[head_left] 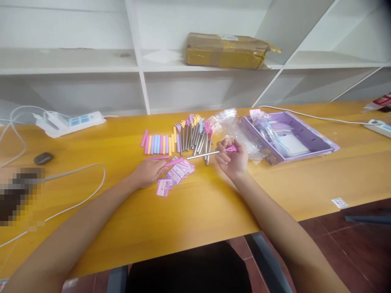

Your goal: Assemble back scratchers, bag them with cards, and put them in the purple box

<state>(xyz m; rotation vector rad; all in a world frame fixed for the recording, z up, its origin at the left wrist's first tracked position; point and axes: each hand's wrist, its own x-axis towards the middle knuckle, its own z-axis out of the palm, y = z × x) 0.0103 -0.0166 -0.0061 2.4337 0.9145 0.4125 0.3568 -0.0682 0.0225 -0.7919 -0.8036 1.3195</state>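
My left hand point(149, 173) is closed on a pink tube point(174, 162) that points to the right over some small printed cards point(177, 173). In my right hand point(233, 158) is a back scratcher point(203, 155) with a bare metal rod and a pink hand-shaped head. Its rod tip comes near the tube's right end; whether they touch I cannot tell. Another pink tube point(157, 158) lies just beyond my left hand. Farther back, several pastel tubes point(157, 145) lie in a row beside several back scratchers point(192, 136) with metal rods and coloured hand heads.
Clear plastic bags point(240, 132) lie right of the scratchers, beside a purple box point(319, 140) with packaged items inside. At the back left are a power strip point(71, 123), cables and a dark rounded object point(43, 158). A taped cardboard package point(226, 51) rests on the shelf.
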